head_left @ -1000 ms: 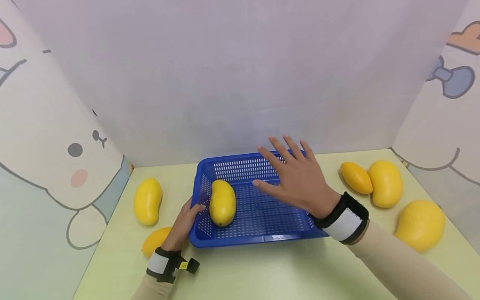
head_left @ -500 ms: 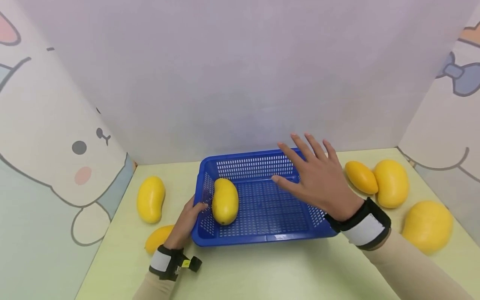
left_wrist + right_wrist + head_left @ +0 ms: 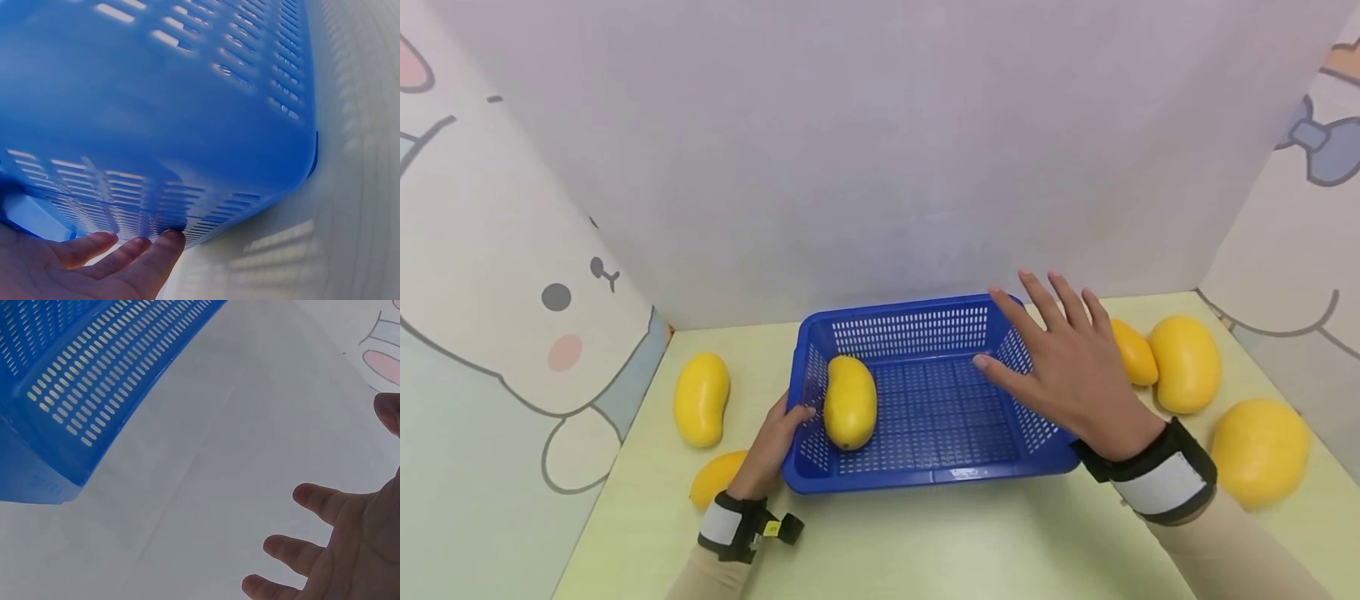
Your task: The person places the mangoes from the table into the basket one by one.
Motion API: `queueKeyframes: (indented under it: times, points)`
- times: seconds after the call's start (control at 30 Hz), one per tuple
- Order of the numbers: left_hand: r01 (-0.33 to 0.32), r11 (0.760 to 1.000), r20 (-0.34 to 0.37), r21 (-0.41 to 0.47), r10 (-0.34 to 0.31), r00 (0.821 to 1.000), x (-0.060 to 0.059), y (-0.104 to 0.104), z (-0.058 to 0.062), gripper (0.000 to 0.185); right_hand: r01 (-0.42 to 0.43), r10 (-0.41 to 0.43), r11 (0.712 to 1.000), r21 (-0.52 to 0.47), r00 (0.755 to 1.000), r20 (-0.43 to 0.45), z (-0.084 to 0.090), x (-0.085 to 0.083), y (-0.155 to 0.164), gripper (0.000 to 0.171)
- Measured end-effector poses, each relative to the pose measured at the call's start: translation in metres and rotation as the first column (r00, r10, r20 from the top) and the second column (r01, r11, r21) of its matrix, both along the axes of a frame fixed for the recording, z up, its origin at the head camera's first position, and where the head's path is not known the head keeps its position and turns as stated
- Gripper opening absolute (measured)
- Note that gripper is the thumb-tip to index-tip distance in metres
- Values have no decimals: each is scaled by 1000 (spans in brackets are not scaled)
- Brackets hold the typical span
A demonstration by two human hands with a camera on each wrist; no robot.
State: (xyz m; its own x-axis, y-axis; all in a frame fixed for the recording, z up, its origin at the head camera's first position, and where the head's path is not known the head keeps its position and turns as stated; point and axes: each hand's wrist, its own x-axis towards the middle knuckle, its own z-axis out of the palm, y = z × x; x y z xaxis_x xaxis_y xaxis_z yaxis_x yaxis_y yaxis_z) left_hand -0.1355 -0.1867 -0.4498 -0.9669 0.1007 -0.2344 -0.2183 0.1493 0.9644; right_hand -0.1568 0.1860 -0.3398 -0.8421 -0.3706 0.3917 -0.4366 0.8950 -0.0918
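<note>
A blue plastic basket (image 3: 932, 477) with slotted walls sits on the table, a yellow mango (image 3: 850, 402) lying at its left end. My left hand (image 3: 771, 442) grips the basket's left wall, thumb over the rim; in the left wrist view its fingers (image 3: 153, 262) lie against the outer side. Over the basket's right end hovers my right hand (image 3: 1071, 371), fingers spread and holding nothing. The right wrist view shows the same spread fingers apart from the basket wall (image 3: 94, 381).
Left of the basket lie a yellow mango (image 3: 702, 400) and an orange-yellow one (image 3: 717, 479) partly behind my left wrist. On the right are a partly hidden orange mango (image 3: 1135, 354), a yellow one (image 3: 1185, 364) and a larger one (image 3: 1260, 454). A pale wall (image 3: 880, 167) stands behind.
My right hand has moved right, from over the middle of the basket to its right end, still spread. The left hand, basket and mangoes keep their places, apart from a slight view shift.
</note>
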Motion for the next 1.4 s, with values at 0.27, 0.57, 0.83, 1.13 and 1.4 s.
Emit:
queueKeyframes:
  times: [0.27,0.57,0.83,1.13,1.4]
  points:
    - [2,1000,0,14,-2,1000,-1,1,0,66,40,-40,999,-36,999,-6,-10,4,13,82]
    - [-3,1000,22,2,3,1000,1,-1,2,66,58,-58,996,-61,998,7,-17,7,18,81]
    - [4,1000,27,9,-4,1000,1,-1,2,66,92,-90,995,-41,995,36,-21,12,24,81]
    - [-2,1000,16,25,1,1000,0,-2,-1,67,122,-119,989,-84,992,34,-26,11,36,82]
    - [-3,1000,1,6,3,1000,0,-1,-3,67,158,-153,980,-122,987,52,-33,12,49,80]
